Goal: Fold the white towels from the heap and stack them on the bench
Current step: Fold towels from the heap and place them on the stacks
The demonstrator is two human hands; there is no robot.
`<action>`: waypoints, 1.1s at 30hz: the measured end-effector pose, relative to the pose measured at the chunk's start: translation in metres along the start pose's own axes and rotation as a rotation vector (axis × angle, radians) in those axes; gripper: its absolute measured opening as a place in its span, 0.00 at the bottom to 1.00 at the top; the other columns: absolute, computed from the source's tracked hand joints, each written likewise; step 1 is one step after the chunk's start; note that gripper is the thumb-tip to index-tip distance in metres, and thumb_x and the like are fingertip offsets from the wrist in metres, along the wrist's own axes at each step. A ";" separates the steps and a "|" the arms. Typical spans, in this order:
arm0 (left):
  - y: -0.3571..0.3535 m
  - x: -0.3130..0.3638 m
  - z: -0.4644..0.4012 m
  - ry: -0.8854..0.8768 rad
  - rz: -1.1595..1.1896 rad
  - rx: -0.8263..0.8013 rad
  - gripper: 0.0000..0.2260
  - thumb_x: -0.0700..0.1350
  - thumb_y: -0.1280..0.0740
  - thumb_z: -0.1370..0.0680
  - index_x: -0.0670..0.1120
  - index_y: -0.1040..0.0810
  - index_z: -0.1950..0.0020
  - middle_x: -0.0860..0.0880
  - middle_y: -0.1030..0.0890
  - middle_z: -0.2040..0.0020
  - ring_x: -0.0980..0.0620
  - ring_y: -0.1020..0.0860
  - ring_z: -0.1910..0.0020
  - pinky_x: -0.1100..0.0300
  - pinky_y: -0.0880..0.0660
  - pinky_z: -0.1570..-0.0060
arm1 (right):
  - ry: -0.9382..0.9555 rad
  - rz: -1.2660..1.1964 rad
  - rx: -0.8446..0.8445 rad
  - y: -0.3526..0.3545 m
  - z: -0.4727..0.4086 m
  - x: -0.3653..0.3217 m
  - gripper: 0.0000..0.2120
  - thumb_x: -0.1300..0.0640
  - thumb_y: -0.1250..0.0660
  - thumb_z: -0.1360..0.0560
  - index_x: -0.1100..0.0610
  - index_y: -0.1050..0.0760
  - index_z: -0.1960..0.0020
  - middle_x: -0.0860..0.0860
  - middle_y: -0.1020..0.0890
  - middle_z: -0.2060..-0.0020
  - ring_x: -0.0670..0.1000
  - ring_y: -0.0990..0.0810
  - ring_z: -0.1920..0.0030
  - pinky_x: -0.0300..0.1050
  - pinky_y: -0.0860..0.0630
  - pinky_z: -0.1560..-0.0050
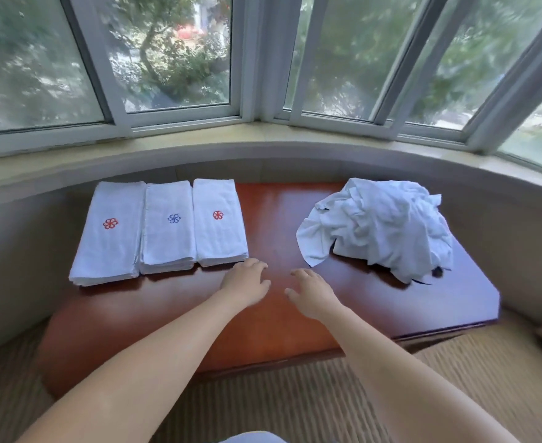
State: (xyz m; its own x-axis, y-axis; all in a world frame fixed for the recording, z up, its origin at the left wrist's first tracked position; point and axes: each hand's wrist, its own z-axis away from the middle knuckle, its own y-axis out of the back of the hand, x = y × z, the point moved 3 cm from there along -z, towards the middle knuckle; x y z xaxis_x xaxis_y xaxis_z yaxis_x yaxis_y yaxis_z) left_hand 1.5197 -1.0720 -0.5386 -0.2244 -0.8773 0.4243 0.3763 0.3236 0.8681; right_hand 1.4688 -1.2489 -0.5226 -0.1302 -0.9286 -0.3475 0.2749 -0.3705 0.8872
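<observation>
Reddish-brown wooden desk point(272, 321) set in a curved window bay, striped carpet point(295, 404) in front. Three stacks of folded white towels in a row at desk's left end, touching side by side: left stack point(108, 233) with red flower emblem on top, middle stack point(169, 227) with blue emblem, right stack point(218, 222) with red emblem. Each stack several layers thick, edges visible at near side. Unfolded heap point(379, 223) of white towels at desk's right end, well apart from the stacks, crumpled, one loose corner trailing toward desk centre. Bare wood between stacks and heap. Left hand point(247, 281) over desk centre, just beside near corner of right stack; fingers relaxed and slightly spread, grip released, nothing held; contact with stack edge not resolvable. Right hand point(312, 294) alongside, near the left hand, fingers loosely extended toward heap, grip released, nothing held. Both forearms bare, reaching in from the bottom of the view. Slight motion blur over hands. Window panes point(167, 52) behind, green foliage outside.
</observation>
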 end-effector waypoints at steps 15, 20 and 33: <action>-0.111 0.308 -0.105 -0.122 0.006 -0.100 0.23 0.56 0.39 0.17 0.53 0.32 0.23 0.53 0.35 0.22 0.48 0.33 0.25 0.49 0.31 0.30 | -0.199 -0.064 0.058 0.134 0.031 0.320 0.27 0.45 0.37 0.19 0.52 0.34 0.22 0.52 0.29 0.26 0.55 0.32 0.26 0.51 0.32 0.29; -0.122 0.368 -0.135 -0.115 0.057 -0.108 0.22 0.56 0.39 0.18 0.54 0.31 0.24 0.54 0.33 0.23 0.48 0.30 0.27 0.51 0.29 0.33 | -0.209 -0.074 0.072 0.171 0.020 0.381 0.26 0.47 0.37 0.19 0.51 0.33 0.23 0.52 0.29 0.27 0.55 0.30 0.28 0.52 0.29 0.32; -0.150 0.396 -0.274 0.104 0.330 -0.238 0.24 0.55 0.38 0.18 0.51 0.33 0.22 0.49 0.34 0.22 0.46 0.27 0.30 0.50 0.28 0.33 | -0.238 -0.144 -0.017 0.199 -0.090 0.465 0.27 0.48 0.37 0.20 0.49 0.34 0.22 0.46 0.36 0.22 0.52 0.31 0.27 0.49 0.27 0.34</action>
State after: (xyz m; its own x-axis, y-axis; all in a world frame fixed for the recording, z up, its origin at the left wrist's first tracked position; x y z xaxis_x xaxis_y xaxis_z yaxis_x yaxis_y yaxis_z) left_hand 1.6212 -1.5648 -0.5716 0.0298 -0.7755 0.6307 0.6128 0.5126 0.6014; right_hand 1.5488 -1.7562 -0.5352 -0.3886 -0.8364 -0.3866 0.2527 -0.5002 0.8282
